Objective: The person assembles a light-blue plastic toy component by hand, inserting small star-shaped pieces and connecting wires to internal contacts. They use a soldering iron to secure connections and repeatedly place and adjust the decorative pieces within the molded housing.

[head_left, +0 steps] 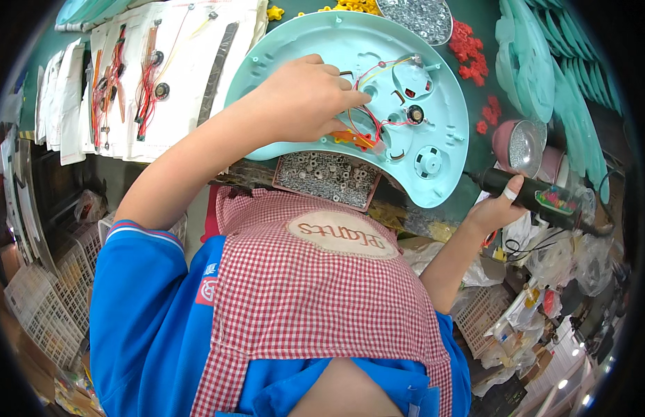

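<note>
"Your left hand (pixel 314 97) hangs palm down, half-curled, over the far turquoise plastic shell (pixel 437 132). Pinching the orange piece (pixel 357 138)?"
"Can't tell. Your right hand (pixel 495 208) wraps around the black electric screwdriver (pixel 534 197), right."

The right hand (pixel 496 210) holds a black screwdriver (pixel 536 197).

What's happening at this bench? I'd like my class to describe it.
A person in a checked apron is working on a curved turquoise shell. Their left hand is over it, fingers near an orange part; whether they grip it is unclear. The right hand holds a dark handheld tool beside the shell's right end. A round black part with wires attached sits in the shell, and a tray of small metal pieces lies at its near edge.
</note>
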Available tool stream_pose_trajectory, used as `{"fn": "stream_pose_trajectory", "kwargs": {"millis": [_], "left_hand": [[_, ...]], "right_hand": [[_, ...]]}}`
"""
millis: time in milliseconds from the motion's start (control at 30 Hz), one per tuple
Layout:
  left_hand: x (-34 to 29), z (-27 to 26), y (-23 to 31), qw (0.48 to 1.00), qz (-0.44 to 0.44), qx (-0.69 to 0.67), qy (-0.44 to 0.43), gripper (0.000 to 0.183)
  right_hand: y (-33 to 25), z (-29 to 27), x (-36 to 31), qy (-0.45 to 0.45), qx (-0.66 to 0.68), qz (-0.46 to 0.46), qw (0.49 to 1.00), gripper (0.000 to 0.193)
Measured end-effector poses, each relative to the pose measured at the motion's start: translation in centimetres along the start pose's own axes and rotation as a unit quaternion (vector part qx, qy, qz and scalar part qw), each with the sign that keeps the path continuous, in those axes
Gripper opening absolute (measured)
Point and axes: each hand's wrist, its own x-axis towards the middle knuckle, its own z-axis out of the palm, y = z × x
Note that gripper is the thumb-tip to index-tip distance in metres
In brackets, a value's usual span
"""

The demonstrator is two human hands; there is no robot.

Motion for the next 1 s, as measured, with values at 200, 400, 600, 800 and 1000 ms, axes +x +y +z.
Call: {"fn": "stream_pose_trajectory", "kwargs": {"millis": [200, 400, 600, 800, 1000], "left_hand": [[0.4, -0.5, -0.3, 0.987, 0.076, 0.041, 0.133, 0.029], [-0.6, -4.4, 1.5, 0.900, -0.157, -0.406, 0.040, 0.032], [1.6, -0.3, 4.2, 0.802, -0.229, -0.548, 0.061, 0.027], [2.8, 0.8, 2.5, 0.742, -0.218, -0.633, 0.025, 0.020], [1.3, 2.0, 1.7, 0.939, -0.027, -0.298, 0.169, 0.019]], "right_hand": [[-3.7, 1.1, -1.3, -0.015, 0.004, -0.368, 0.930, 0.047], [-7.1, 10.4, -5.7, -0.531, 0.042, -0.004, 0.846, 0.025], [-7.4, 12.3, -5.6, -0.355, 0.096, -0.056, 0.928, 0.015], [-5.4, 11.3, -1.7, -0.331, -0.003, -0.371, 0.868, 0.019], [-4.3, 12.7, -1.3, -0.439, 0.040, -0.278, 0.853, 0.029]]}}
